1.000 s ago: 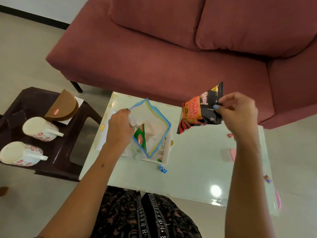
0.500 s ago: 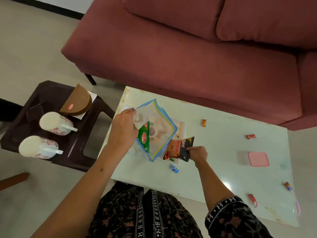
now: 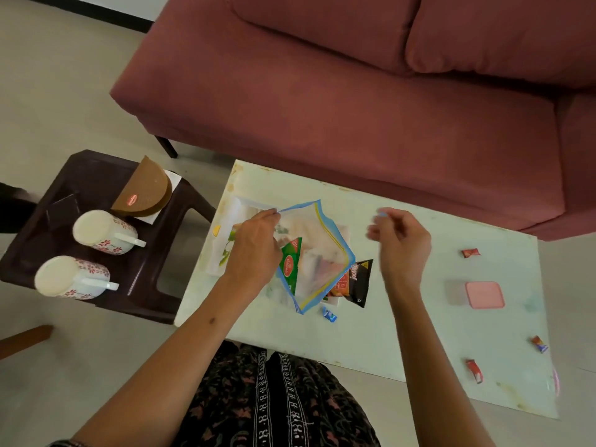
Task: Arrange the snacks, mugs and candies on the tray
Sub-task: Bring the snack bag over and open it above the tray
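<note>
While pinching the blue-edged rim of the clear, crinkled plastic zip bag [image 3: 314,253], left hand [image 3: 253,250] closed on it, lifting it above the white rectangular tray [image 3: 237,209] on the pale glossy table [image 3: 403,333]; right hand [image 3: 401,241] blurred, hanging over the table just right of the bag, fingers loosely curled, nothing seen in it. Flat green foil snack packet [image 3: 290,264] inside the bag; black-and-orange shiny chip packet [image 3: 353,282] lying at the tray's near right corner, partly under the bag. Small twisted blue candy wrapper [image 3: 329,315] just beside that corner; red wrapped candies [image 3: 470,252] scattered well apart at the table's right, near a pink rounded-square plastic lid [image 3: 484,295]. Two white ceramic mugs with red flower print [image 3: 103,232] standing upside down on the dark brown moulded plastic stool [image 3: 151,285], beside a brown semicircular cardboard box [image 3: 145,190]
</note>
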